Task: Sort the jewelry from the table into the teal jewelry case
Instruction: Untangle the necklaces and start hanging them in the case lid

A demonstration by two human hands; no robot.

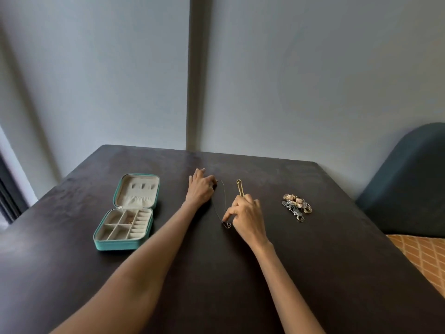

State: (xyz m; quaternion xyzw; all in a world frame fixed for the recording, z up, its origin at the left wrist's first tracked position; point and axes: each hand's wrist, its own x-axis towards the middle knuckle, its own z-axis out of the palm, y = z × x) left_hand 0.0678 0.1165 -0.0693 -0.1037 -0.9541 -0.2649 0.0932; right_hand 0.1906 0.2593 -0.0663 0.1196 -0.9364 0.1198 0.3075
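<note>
The teal jewelry case [125, 244] lies open at the left of the dark table [313, 261], its beige compartments showing, with a small gold piece in one of them. A thin dark chain necklace [224, 201] stretches across the table between my hands. My left hand [199, 188] pinches its far end. My right hand [245, 216] has its forefinger down by the pendant [228, 225] at the near end, other fingers curled. A gold chain [240, 188] lies just beyond my right hand. A pile of mixed jewelry [296, 206] sits to the right.
A blue upholstered chair back [409, 179] stands off the table's right edge, with an orange patterned cushion [421, 256] below it. The grey wall runs close behind the table's far edge.
</note>
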